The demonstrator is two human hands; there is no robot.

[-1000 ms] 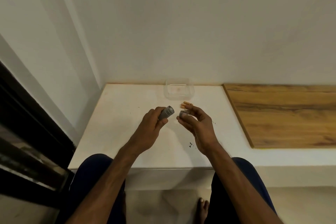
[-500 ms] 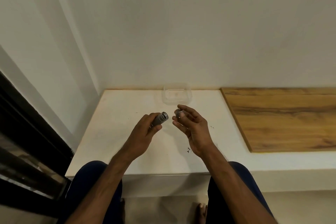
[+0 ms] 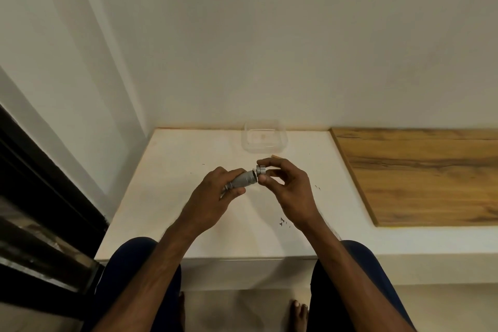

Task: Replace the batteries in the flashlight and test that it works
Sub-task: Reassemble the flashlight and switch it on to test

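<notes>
Grey flashlight point(image 3: 244, 179), white table point(image 3: 167, 186), brown wood-grain board point(image 3: 420, 170).

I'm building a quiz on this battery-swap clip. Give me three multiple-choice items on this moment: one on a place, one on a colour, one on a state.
1. Where is the clear container?
A. by the wall, beyond the hands
B. on the wooden board
C. on the floor

2. What colour is the flashlight?
A. red
B. grey
C. yellow

3. What is the right hand doing?
A. resting flat on the table
B. holding the cap at the flashlight's end
C. reaching into the container

Key: 1 A, it sits on the white table at the wall. 2 B, its body is grey. 3 B, fingertips pinch the cap while the left hand holds the body.
</notes>
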